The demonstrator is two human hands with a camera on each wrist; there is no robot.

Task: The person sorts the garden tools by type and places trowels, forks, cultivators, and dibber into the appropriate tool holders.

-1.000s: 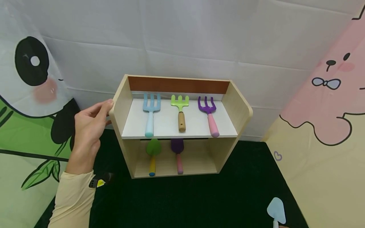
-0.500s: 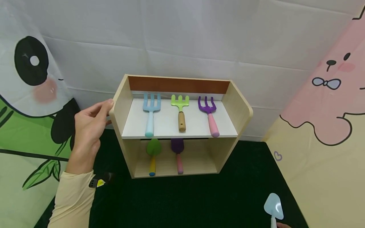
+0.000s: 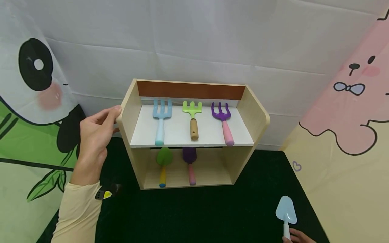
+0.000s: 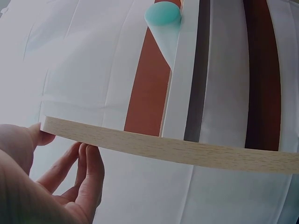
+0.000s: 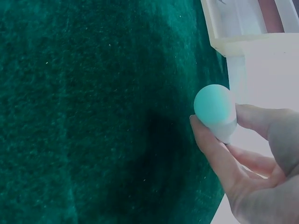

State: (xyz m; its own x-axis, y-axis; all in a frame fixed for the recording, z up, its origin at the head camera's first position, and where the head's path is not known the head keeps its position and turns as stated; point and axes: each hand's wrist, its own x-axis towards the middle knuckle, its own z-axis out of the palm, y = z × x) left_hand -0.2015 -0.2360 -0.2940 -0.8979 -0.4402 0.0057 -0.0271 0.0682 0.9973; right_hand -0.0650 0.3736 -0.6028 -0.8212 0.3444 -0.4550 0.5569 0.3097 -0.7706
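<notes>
A two-tier wooden shelf (image 3: 253,116) stands at the middle of the head view. At its upper left corner my left hand (image 3: 95,135) holds the side panel, thumb at the corner and fingertips against the outer face. On the white upper tier lie a light blue hand fork (image 3: 160,126), a green hand fork with a wooden handle (image 3: 193,125) and a purple hand fork with a pink handle (image 3: 225,126). Low at the right, my right hand (image 3: 299,236) pinches the handle of a light blue trowel (image 3: 285,209) with its blade up; the right wrist view shows its turquoise handle end (image 5: 215,105).
On the lower tier are a green trowel with a yellow handle (image 3: 163,165) and a purple trowel with a pink handle (image 3: 189,165). Dark green cloth (image 3: 188,216) covers the surface. A white sheet (image 3: 197,40) hangs behind, with printed cartoon panels (image 3: 343,135) at both sides.
My right hand has come up and to the left with the light blue trowel, so more of both shows. The left hand and the shelf stay in place.
</notes>
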